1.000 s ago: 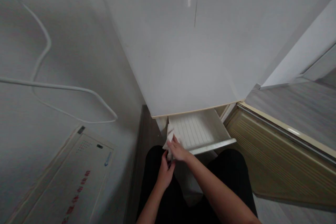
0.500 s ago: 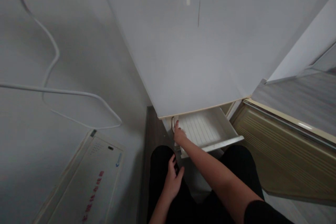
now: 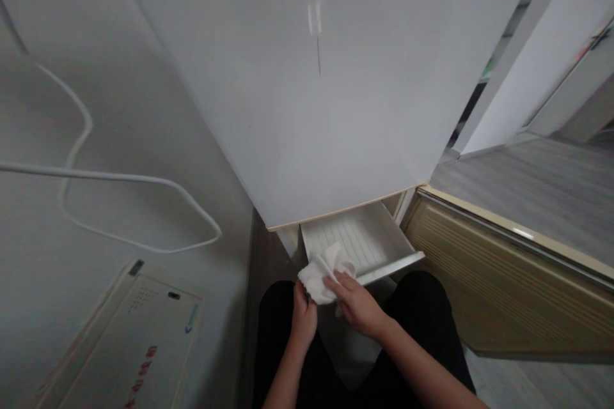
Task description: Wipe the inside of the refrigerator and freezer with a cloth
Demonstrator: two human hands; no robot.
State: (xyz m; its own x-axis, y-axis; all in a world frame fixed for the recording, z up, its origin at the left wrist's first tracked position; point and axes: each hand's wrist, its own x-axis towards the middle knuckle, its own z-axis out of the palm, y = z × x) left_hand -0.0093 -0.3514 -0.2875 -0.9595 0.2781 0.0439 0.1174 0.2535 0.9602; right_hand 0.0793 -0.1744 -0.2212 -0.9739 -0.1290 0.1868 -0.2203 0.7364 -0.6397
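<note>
A crumpled white cloth is between my two hands, in front of the pulled-out white drawer. My left hand grips its lower left edge, the thumb and fingers closed on it. From the right, my right hand holds the cloth with the fingers laid across its front. Part of the cloth overlaps the drawer's front left corner and hides it. The drawer has a ribbed floor and juts out beneath the tall white fridge.
To the right, the fridge's lower door stands open with its ribbed yellowish inner side showing. A white wall box with red lettering is at the lower left. A white cable hangs along the left wall.
My right hand has come back from the drawer's left side toward my lap. My left hand, earlier open beside my knee, has risen to the cloth, which both hands now hold. The view has shifted slightly.
</note>
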